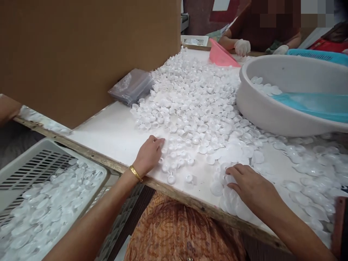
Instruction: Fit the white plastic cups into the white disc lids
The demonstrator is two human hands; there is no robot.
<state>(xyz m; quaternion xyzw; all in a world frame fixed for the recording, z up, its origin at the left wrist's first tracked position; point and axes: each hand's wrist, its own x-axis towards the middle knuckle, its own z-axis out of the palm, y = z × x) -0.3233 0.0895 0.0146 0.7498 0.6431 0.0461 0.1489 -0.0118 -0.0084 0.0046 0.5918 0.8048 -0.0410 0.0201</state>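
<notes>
Small white plastic cup-like pieces point(178, 157) lie loosely on the white tabletop between my hands. At their left edge is my left hand point(149, 154), its fingers curled and close together; whatever they hold, if anything, is hidden. My right hand point(248, 183) hovers low over flat, rounded white plastic pieces point(231, 201) near the table's front edge. Its thumb and forefinger are apart, with white pieces just beyond their tips. Behind both hands spreads a large heap of white plastic pieces point(195, 98).
A big grey tub point(261, 105) stands right. Left are a cardboard box point(89, 54), a plastic-wrapped packet point(132, 86) and a basket point(102, 174) of white pieces below the table edge. A pink scoop-like container point(221, 54) lies far back, near another person's gloved hand point(241, 48).
</notes>
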